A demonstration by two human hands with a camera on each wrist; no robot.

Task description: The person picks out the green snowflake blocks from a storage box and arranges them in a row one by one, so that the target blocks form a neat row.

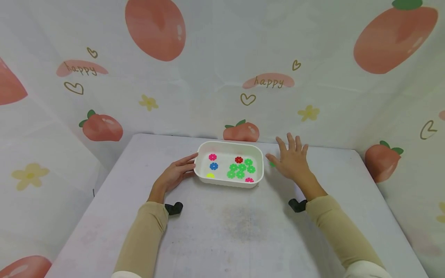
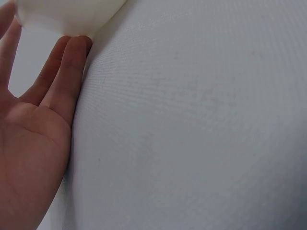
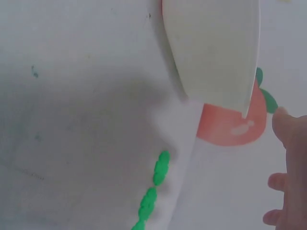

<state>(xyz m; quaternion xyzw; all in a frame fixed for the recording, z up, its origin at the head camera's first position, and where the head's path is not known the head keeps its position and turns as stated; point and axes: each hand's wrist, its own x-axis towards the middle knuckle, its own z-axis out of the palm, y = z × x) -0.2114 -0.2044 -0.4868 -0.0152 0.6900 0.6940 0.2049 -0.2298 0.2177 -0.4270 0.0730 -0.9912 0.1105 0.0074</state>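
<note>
Fingers of left hand (image 1: 174, 175) straight, touching white tub (image 1: 226, 183) at left. Right hand (image 1: 293, 160) spread wide, right of tub, near green pieces (image 3: 147, 203).

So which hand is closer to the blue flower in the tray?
Left. The left hand touches the end of the white tray nearest the blue flower; the right hand is past the opposite end.

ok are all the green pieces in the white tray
No, the right wrist view shows green pieces on the table outside the white tray.
</note>
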